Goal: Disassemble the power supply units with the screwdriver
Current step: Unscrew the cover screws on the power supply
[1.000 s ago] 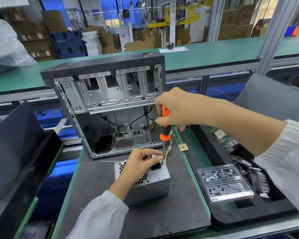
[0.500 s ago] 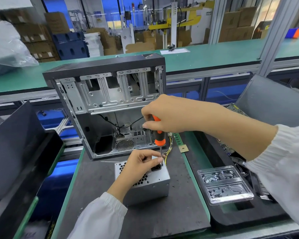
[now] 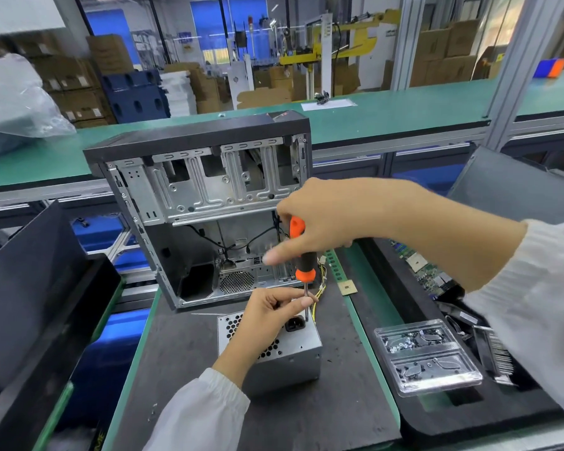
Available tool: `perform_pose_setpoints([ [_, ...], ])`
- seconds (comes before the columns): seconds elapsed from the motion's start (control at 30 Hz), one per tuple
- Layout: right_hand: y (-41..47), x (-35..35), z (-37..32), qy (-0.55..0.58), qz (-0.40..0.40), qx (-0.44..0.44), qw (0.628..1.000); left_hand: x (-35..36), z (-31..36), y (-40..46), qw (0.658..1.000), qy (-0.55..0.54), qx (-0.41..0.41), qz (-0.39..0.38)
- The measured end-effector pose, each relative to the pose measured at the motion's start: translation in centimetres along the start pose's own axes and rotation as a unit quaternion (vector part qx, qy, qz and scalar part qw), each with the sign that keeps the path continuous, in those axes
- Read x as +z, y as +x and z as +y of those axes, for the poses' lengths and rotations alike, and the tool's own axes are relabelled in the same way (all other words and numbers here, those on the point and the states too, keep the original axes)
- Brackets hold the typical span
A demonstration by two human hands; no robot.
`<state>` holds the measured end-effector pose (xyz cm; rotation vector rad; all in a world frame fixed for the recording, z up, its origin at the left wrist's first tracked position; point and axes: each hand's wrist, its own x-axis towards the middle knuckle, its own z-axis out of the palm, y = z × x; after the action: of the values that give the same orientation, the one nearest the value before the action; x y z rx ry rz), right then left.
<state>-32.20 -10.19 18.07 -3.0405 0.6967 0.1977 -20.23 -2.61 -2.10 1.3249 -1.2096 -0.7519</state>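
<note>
Nearest me, the PSU point(image 3: 274, 349) sits on the dark mat point(image 3: 183, 369), a rigid steel box I judge heavy enough to stay put; its smooth sides could slip, so I would hold it by the top edges. My left hand point(image 3: 267, 315) rests on its top, fingertips pinching the screwdriver point(image 3: 302, 255) shaft near the tip. Farther off, my right hand point(image 3: 319, 219) grips the handle before the open case point(image 3: 205, 203).

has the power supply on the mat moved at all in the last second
No. The power supply sits in the same place before the computer case, under the left hand.
</note>
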Motion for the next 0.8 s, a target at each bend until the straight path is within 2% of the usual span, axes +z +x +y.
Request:
perform_pose_setpoints([
  [0.1,0.5,1.1,-0.9,-0.096,0.091,0.043,0.99,0.1,0.0,0.1,1.0,0.0,0.003,0.005],
  [0.17,0.9,1.3,-0.8,-0.12,0.096,0.036,0.987,0.0,0.0,0.2,1.0,0.004,0.004,0.0],
  [0.33,0.7,-0.4,0.1,-0.077,-0.065,-0.059,0.993,-0.5,-0.2,0.3,0.998,0.025,0.023,-0.052],
  [0.43,0.6,-1.5,0.4,-0.033,-0.128,-0.125,0.983,-0.4,-0.4,0.2,0.997,0.035,0.025,-0.066],
  [0.5,0.7,-1.7,0.5,0.007,-0.145,-0.12,0.982,-0.3,-0.2,0.1,0.998,0.022,0.021,-0.05],
  [0.6,0.6,-1.0,0.3,0.042,-0.083,-0.028,0.995,-0.1,0.1,0.2,0.999,0.004,0.011,-0.035],
  [0.67,0.8,-0.1,-0.5,-0.009,-0.003,0.036,0.999,-0.1,0.1,0.2,0.999,0.005,0.008,-0.034],
  [0.73,1.5,0.8,-1.0,-0.095,0.075,0.04,0.992,-0.2,0.0,0.1,0.999,0.011,0.004,-0.038],
  [0.8,1.9,1.2,-1.0,-0.121,0.091,0.015,0.988,-0.4,0.1,0.1,0.999,0.004,0.003,-0.043],
])
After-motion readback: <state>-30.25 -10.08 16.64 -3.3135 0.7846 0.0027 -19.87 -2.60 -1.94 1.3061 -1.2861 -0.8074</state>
